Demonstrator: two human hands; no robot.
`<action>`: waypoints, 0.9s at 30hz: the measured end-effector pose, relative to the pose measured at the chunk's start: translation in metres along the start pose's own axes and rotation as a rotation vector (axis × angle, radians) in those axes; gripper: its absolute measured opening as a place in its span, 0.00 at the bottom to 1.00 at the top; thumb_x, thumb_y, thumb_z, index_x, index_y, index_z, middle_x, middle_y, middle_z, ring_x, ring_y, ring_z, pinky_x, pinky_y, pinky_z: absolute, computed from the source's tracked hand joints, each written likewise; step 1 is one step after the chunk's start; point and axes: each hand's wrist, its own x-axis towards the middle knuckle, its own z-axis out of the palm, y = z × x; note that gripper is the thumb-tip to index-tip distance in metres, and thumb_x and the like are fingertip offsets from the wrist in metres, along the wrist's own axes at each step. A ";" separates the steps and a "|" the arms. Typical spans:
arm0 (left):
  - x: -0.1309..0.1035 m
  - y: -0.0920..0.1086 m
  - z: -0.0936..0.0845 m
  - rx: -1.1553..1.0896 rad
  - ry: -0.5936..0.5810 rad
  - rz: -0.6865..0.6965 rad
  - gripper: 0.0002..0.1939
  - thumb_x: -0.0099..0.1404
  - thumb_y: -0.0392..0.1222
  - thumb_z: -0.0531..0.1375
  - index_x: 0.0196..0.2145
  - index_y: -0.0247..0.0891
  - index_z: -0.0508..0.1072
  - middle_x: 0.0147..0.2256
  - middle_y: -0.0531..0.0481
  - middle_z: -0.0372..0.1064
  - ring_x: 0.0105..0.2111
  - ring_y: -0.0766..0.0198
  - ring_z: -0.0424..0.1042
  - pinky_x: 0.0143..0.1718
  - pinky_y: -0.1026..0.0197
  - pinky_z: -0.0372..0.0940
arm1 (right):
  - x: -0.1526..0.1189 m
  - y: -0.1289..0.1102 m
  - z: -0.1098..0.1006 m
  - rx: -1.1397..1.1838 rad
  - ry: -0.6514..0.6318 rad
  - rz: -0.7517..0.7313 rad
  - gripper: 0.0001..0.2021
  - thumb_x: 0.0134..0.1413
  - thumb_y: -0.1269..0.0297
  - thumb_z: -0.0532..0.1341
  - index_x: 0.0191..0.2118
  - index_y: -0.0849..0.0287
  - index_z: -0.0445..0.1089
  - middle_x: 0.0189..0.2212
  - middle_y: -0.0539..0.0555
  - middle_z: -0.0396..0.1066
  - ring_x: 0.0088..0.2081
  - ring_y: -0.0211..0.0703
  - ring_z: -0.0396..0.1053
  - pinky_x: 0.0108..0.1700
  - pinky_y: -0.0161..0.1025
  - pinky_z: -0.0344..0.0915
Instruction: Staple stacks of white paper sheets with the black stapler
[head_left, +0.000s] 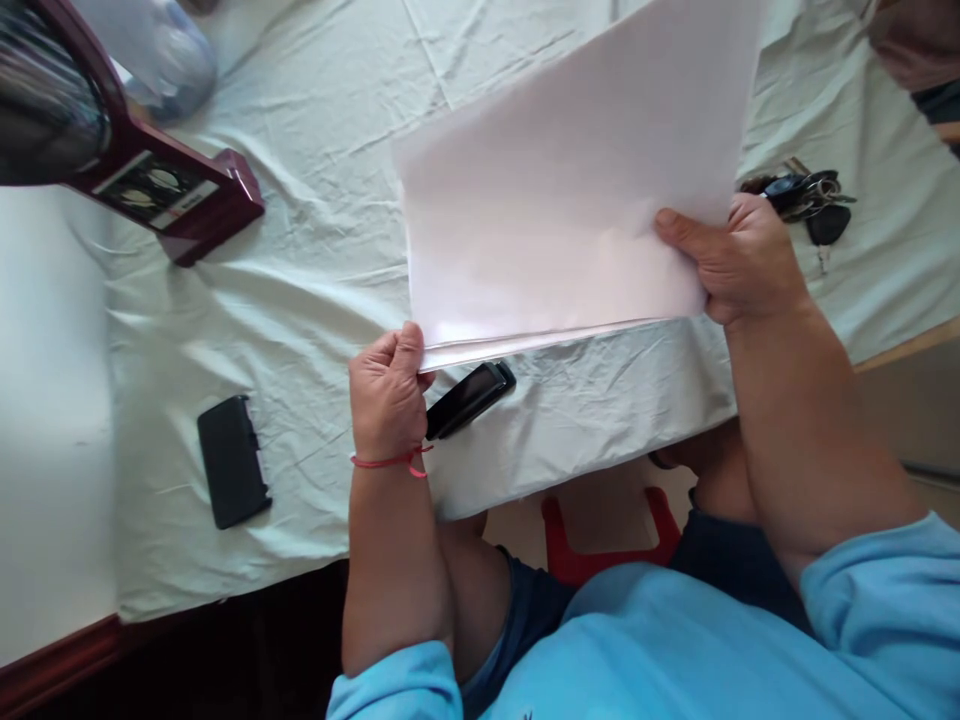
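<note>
Several white sheets of paper (547, 200) are held over the cloth-covered table, their lower edges slightly out of line. My left hand (388, 390), with a red string round the wrist, pinches the near left corner between thumb and fingers. At the right edge, my right hand (742, 260) grips the sheets with the thumb flat on top and the fingers hidden underneath. A black stapler-like object (471, 400) lies on the cloth beside my left hand, partly covered by it.
A black rectangular case (231, 462) lies at the left. Behind it stands a dark red wooden frame (202, 200), near a clear plastic item (169, 60). A bunch of keys (814, 200) rests at the right on the pale tablecloth (315, 250). A red stool (611, 555) shows below the table edge.
</note>
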 end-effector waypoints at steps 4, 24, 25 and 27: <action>-0.002 0.002 0.002 -0.056 -0.066 0.009 0.31 0.56 0.63 0.90 0.31 0.40 0.80 0.27 0.57 0.66 0.23 0.73 0.60 0.21 0.69 0.57 | 0.005 0.005 -0.005 0.020 -0.011 -0.013 0.38 0.32 0.37 0.94 0.46 0.56 0.90 0.50 0.52 0.93 0.55 0.61 0.93 0.72 0.67 0.86; -0.002 -0.001 0.007 -0.101 -0.002 0.066 0.36 0.58 0.70 0.88 0.25 0.42 0.74 0.23 0.58 0.63 0.22 0.71 0.58 0.20 0.67 0.57 | 0.008 0.009 -0.010 0.009 -0.019 -0.018 0.40 0.33 0.35 0.93 0.50 0.54 0.90 0.59 0.51 0.91 0.73 0.67 0.84 0.84 0.67 0.71; -0.003 0.000 0.009 -0.132 -0.001 0.056 0.34 0.59 0.71 0.87 0.28 0.43 0.78 0.25 0.56 0.68 0.23 0.69 0.64 0.22 0.65 0.62 | 0.007 0.008 -0.009 0.014 -0.012 -0.016 0.40 0.33 0.35 0.93 0.50 0.55 0.90 0.59 0.52 0.92 0.73 0.68 0.83 0.84 0.67 0.72; -0.003 0.001 0.012 -0.179 -0.010 0.032 0.33 0.60 0.75 0.85 0.34 0.43 0.83 0.30 0.51 0.76 0.28 0.63 0.73 0.27 0.61 0.71 | 0.004 0.004 -0.005 0.027 -0.004 -0.011 0.40 0.34 0.36 0.94 0.49 0.56 0.90 0.58 0.54 0.92 0.73 0.70 0.84 0.82 0.68 0.75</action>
